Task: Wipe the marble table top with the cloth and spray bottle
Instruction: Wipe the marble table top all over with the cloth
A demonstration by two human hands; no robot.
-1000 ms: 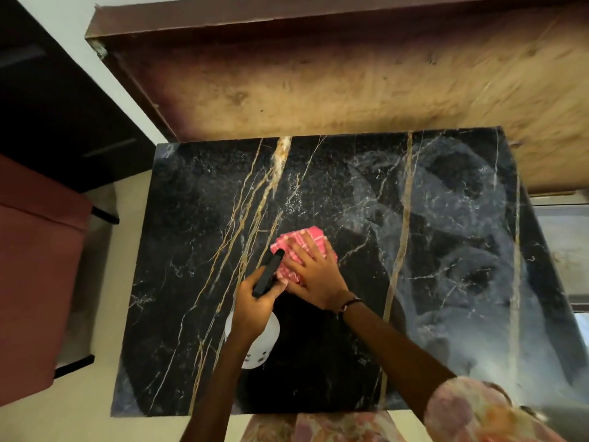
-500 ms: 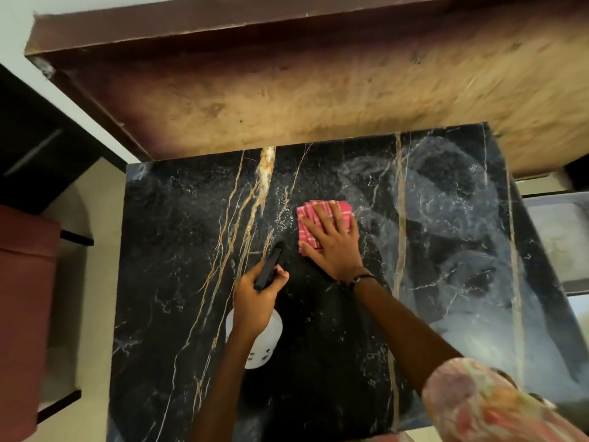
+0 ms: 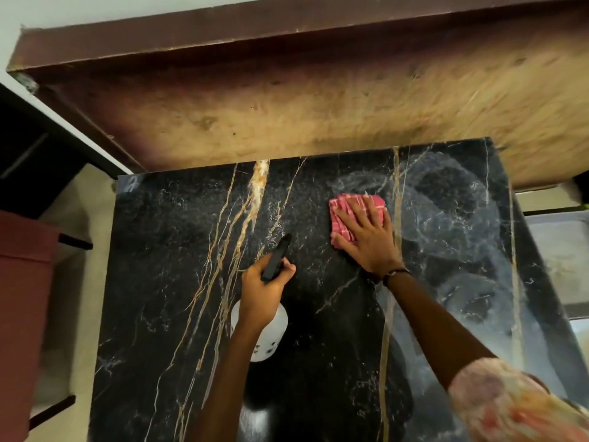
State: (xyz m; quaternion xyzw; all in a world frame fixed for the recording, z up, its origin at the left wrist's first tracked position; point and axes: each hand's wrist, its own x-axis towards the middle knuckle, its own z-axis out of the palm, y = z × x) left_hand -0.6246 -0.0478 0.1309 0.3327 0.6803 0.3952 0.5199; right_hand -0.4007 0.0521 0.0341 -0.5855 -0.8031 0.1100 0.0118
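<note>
The black marble table top (image 3: 165,282) with gold and white veins fills the lower view. My right hand (image 3: 366,237) lies flat, fingers spread, on a folded pink cloth (image 3: 341,212) pressed onto the marble near the far edge. My left hand (image 3: 261,288) grips the spray bottle: its black trigger head (image 3: 275,256) points away from me and its white body (image 3: 271,339) hangs below my wrist above the table's middle. Pale smeared streaks (image 3: 452,224) cover the marble to the right of the cloth.
A worn brown wooden slab (image 3: 318,100) butts against the table's far edge. A dark red seat (image 3: 22,298) stands on the left beside a pale floor strip. Grey surfaces (image 3: 561,260) lie past the right edge. A floral sleeve (image 3: 510,406) covers my right upper arm.
My right hand has slid the pink cloth away from me and to the right, toward the far edge. The left hand with the bottle has stayed near the table's middle.
</note>
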